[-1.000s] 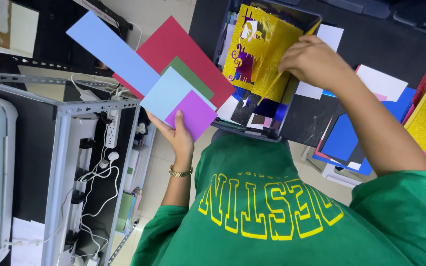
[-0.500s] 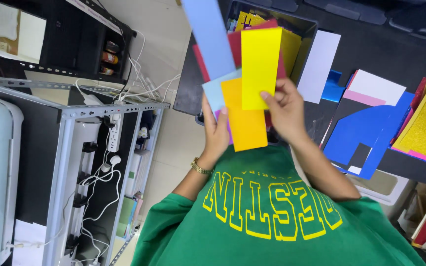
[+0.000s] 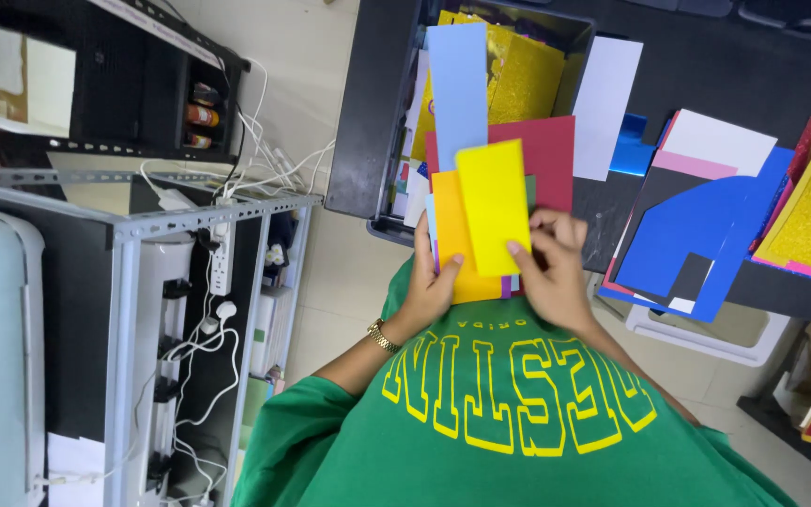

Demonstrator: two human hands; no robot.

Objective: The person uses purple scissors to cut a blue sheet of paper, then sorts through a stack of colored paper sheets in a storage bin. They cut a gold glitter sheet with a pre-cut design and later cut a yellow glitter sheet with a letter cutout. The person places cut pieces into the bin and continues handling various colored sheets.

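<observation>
here both hands (image 3: 495, 282) pinch overlapping paper sheets (image 3: 492, 202), edges fanned.

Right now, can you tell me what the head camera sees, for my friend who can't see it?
Two hands hold a fan of coloured paper sheets over a green shirt: the left hand grips the stack's edge, the right hand pinches the yellow sheet on top. Behind lie an orange sheet, a red sheet, a light blue sheet and a black table.

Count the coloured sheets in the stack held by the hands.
5 clearly: yellow sheet in front, orange sheet behind it at left, light blue sheet rising tallest, red sheet at back, purple edge below. More may be hidden.
</observation>
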